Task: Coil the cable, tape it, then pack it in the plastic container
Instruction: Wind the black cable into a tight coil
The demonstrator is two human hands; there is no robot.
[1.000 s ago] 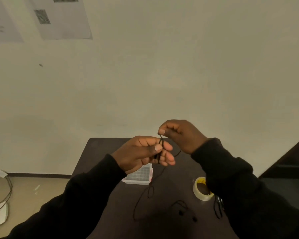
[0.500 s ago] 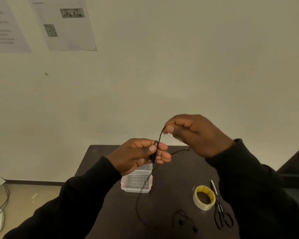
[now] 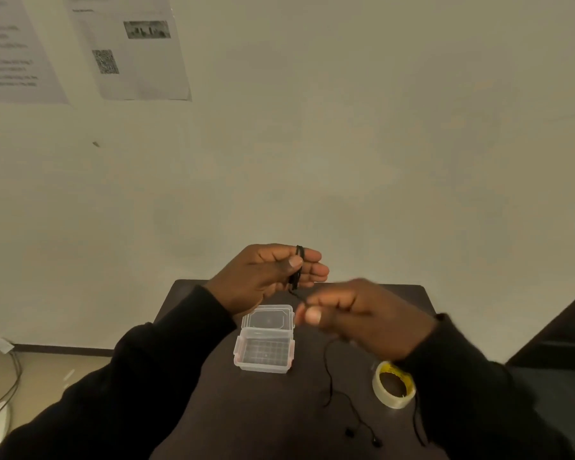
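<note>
Currently, in the head view, the main risk is loss of the wraps already formed. The cable [image 3: 298, 270] is looped around the extended fingers of the left hand [image 3: 266, 277] and pinned only by the thumb; if the thumb relaxes or the free length is pulled too hard, the loops are likely to slide off the fingertips. The loose remainder trails down across the table [image 3: 213, 410] to the earbud ends near the front edge, and it could snag on the tape roll [image 3: 393, 385] or drag against the plastic container [image 3: 264, 351], which stands open between the forearms.

Left hand: raised above the far table edge, palm toward the camera, fingers extended, thumb pressed on the wraps.

Right hand [image 3: 362, 317]: lower and just beside the left, blurred. Its fingers are curled with thumb against forefinger. It probably pinches the cable strand, but the blur prevents confirmation. The hands are close, not touching.
</note>
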